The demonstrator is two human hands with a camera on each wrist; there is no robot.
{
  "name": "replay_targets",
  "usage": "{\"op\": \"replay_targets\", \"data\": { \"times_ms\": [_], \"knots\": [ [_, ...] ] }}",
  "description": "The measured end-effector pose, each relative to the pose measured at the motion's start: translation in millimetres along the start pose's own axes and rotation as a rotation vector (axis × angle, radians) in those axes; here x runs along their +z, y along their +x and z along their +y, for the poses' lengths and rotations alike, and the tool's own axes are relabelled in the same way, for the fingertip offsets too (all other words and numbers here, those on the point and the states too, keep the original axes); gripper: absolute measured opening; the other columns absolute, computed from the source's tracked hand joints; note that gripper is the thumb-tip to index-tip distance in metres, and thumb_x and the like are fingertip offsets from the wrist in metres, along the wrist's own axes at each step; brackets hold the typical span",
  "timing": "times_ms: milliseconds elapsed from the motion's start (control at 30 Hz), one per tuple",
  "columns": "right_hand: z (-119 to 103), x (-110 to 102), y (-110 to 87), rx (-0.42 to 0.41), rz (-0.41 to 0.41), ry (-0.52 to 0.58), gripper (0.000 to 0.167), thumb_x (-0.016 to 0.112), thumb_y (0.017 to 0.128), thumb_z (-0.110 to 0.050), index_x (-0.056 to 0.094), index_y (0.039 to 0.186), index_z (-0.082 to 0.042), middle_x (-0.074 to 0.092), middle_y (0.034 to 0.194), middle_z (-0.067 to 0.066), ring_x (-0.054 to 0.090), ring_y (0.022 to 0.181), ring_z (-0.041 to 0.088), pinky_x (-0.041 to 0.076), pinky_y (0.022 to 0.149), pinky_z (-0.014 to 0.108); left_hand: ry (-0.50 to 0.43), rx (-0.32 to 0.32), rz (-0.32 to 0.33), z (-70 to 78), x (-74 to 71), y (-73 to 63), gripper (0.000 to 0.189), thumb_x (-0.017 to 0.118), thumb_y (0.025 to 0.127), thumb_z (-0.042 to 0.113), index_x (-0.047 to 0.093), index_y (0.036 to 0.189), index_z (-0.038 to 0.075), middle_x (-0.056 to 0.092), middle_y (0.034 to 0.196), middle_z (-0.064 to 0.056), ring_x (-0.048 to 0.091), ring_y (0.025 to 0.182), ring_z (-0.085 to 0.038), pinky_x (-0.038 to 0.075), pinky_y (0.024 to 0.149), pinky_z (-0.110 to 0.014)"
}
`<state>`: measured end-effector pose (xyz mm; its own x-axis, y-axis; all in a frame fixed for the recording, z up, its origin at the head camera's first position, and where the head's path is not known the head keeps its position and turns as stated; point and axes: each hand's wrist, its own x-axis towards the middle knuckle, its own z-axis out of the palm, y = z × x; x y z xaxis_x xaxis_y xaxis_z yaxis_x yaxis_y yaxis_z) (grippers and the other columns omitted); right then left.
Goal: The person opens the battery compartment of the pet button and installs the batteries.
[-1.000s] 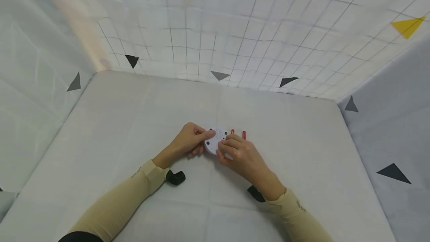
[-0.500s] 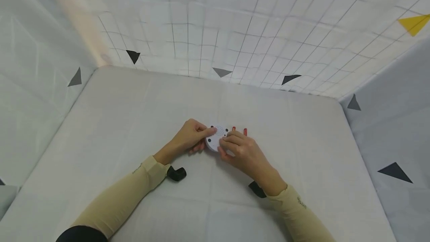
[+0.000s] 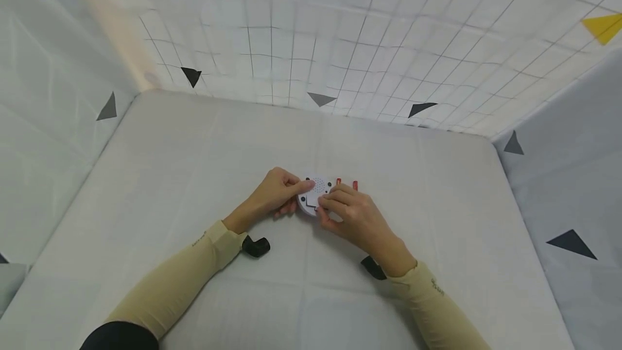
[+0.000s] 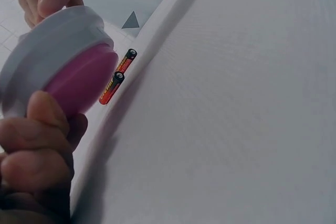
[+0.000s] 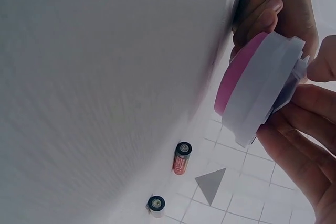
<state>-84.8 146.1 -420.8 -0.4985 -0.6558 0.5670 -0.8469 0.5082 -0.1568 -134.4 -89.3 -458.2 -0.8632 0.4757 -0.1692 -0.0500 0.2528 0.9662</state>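
Note:
A round white device with speaker holes and small dark feet is held above the table, its back turned up. Its underside is a pink dome, seen in both wrist views. My left hand grips the left rim, thumb on top and fingers beneath. On the right, my right hand pinches a small white cover on the back, which stands tilted up from the device with a dark gap along its edge. Behind the right hand, two red-and-black batteries lie on the table; they are apart from both hands.
The white-covered table extends around the hands. A gridded white sheet rises at the back, and plain sheets stand left and right. Black wrist mounts hang by the cuffs, close above the table.
The cover under my right fingers has lifted; a dark outline now shows where the back looked flush before. My left hand keeps its grip. The head view has tilted slightly.

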Motion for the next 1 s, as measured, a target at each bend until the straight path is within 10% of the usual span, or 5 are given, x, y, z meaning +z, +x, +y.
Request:
{"op": "replay_targets", "data": {
  "times_ms": [1000],
  "knots": [
    [0,-10,1.7,0.071,-0.025,0.062,0.024,0.093,0.081,-0.014,0.079,0.100,-0.007,0.077,0.098,0.001,0.068,0.089,0.016,0.062,0.080,0.032,-0.047,0.016,-0.004,1.0,1.2,-0.8,0.050,0.067,0.102,0.047,0.070,0.072,0.006,0.061,0.051,-0.008,0.046,0.034,-0.014,0.040,0.035,-0.027]
  ]
}}
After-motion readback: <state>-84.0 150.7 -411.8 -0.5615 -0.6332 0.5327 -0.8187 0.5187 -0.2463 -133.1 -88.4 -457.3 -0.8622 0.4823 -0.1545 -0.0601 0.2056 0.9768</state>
